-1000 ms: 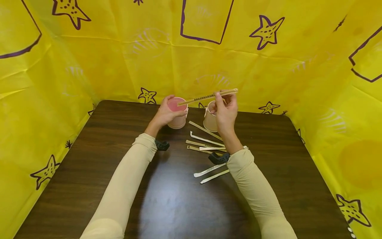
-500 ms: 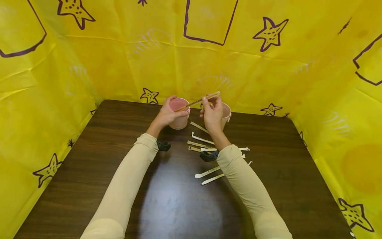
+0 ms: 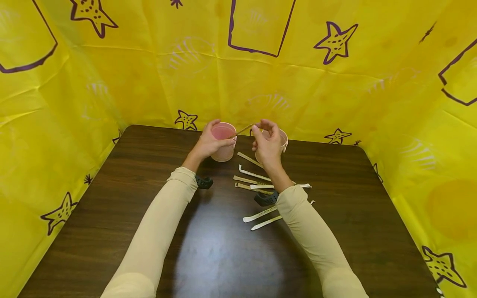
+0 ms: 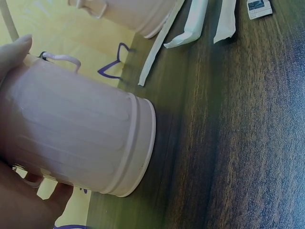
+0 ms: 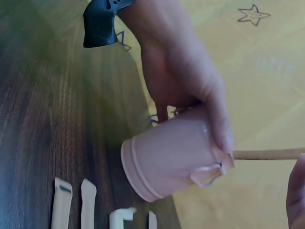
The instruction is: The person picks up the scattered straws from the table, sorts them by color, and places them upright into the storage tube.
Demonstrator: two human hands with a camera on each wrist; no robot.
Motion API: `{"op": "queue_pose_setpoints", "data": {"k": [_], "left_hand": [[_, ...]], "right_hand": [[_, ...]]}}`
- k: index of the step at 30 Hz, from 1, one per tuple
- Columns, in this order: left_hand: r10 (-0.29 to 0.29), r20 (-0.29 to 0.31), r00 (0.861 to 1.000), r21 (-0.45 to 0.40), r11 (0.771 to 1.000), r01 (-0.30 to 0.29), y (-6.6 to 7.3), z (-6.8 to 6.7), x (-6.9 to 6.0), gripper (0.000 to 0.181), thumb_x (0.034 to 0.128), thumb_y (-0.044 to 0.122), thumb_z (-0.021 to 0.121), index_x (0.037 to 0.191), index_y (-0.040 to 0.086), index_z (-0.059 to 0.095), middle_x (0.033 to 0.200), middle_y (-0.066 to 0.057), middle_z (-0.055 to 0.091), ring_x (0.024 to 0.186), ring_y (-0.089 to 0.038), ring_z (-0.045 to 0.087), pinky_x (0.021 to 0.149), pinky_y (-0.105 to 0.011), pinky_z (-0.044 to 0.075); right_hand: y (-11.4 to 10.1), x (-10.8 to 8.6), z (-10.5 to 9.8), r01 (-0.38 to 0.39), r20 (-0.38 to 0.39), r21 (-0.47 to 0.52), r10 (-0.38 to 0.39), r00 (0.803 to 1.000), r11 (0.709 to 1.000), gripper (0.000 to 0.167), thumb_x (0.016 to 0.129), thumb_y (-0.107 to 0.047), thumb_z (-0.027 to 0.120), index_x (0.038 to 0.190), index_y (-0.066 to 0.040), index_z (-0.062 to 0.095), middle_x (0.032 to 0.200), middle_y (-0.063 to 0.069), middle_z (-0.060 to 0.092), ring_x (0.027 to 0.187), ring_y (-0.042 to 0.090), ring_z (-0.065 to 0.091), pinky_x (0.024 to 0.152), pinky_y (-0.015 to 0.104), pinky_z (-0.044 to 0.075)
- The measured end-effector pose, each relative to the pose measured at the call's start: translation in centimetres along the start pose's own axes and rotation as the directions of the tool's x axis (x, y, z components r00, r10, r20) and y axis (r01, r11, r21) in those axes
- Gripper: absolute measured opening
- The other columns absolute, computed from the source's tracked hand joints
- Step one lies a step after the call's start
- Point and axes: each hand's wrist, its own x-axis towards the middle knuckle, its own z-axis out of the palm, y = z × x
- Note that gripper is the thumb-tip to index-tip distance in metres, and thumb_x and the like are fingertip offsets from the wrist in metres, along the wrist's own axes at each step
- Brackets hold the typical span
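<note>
Held straw (image 3: 244, 129): slants from the right hand (image 3: 268, 142) to the 3 o'clock side of the left bucket (image 3: 223, 155), crossing its rim; the lower tip seems just inside, though the thumb makes this hard to tell.
Right fingers: thumb and forefinger appear to pinch the straw, the others curling in.
Left hand (image 3: 210, 140): wraps the bucket from 9 o'clock, thumb over the rim towards 5.
Right bucket (image 3: 281, 138): at 3 o'clock from the left one, partly behind the right hand.
Loose straws (image 3: 257, 179): on the table (image 3: 93, 198), around 4 to 5 o'clock from the left bucket.
Straw handling: probably very light, stiff lengthwise, easily creased; a gentle pinch near the upper end suits it.
Bucket handling: likely light, smooth and easily tipped; best braced round the wall.
Head view only: the pink inside and the right-hand pinch.
Wrist views: both show the bucket's handle (image 4: 64, 59) plainly; the right one cuts off most of the right hand.
</note>
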Motion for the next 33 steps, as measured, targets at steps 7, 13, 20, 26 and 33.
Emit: {"op": "queue_pose_setpoints", "data": {"k": [7, 13, 20, 26, 33], "left_hand": [[-0.006, -0.003, 1.0, -0.013, 1.0, 0.006, 0.0, 0.0, -0.1, 0.105, 0.0737, 0.033, 0.092, 0.157, 0.017, 0.031, 0.157, -0.013, 0.039, 0.138, -0.033, 0.047, 0.118, -0.05, 0.037], [-0.011, -0.001, 1.0, -0.012, 1.0, 0.011, 0.1, -0.1, -0.1, 0.105, 0.074, 0.032, 0.092, 0.158, 0.017, 0.03, 0.158, -0.013, 0.039, 0.139, -0.034, 0.046, 0.119, -0.05, 0.037], [-0.015, 0.002, 1.0, -0.018, 1.0, 0.015, 0.1, 0.0, -0.1, 0.106, 0.0732, 0.033, 0.092, 0.158, 0.018, 0.031, 0.158, -0.013, 0.039, 0.139, -0.034, 0.046, 0.119, -0.051, 0.036], [-0.007, -0.002, 1.0, -0.029, 1.0, 0.007, 0.1, 0.1, 0.0, 0.105, 0.0739, 0.033, 0.092, 0.157, 0.016, 0.031, 0.157, -0.013, 0.039, 0.138, -0.034, 0.046, 0.118, -0.051, 0.037], [0.0, -0.005, 1.0, -0.037, 0.999, 0.0, 0.0, 0.0, -0.2, 0.105, 0.0745, 0.032, 0.092, 0.158, 0.015, 0.03, 0.156, -0.012, 0.04, 0.137, -0.034, 0.047, 0.118, -0.051, 0.037]], "right_hand": [[-0.2, -1.6, -2.3, 0.011, 0.061, -0.164, -0.001, 0.998, 0.986, 0.039, 0.098, -0.011, 0.067, 0.13, 0.004, 0.05, 0.114, 0.007, 0.058, 0.067, 0.006, 0.054, 0.052, 0.017, 0.043], [-0.3, -3.5, -4.8, -0.032, 0.179, -0.567, 0.161, 0.971, 0.823, 0.032, 0.099, -0.022, 0.069, 0.121, -0.001, 0.061, 0.112, 0.015, 0.066, 0.074, 0.02, 0.066, 0.06, 0.02, 0.051], [0.0, -5.7, -7.2, 0.086, 0.348, -0.799, 0.341, 0.873, 0.595, 0.019, 0.095, -0.025, 0.073, 0.102, -0.007, 0.071, 0.093, 0.009, 0.074, 0.076, 0.02, 0.066, 0.068, 0.026, 0.051], [0.4, -7.0, -8.3, 0.233, 0.454, -0.848, 0.425, 0.783, 0.475, 0.013, 0.094, -0.024, 0.073, 0.091, -0.012, 0.077, 0.082, -0.001, 0.074, 0.076, 0.011, 0.059, 0.07, 0.028, 0.048], [1.0, -8.0, -8.4, 0.276, 0.462, -0.857, 0.409, 0.787, 0.436, 0.012, 0.089, -0.016, 0.078, 0.096, -0.006, 0.075, 0.082, 0.003, 0.072, 0.074, 0.011, 0.061, 0.07, 0.029, 0.051]]}}
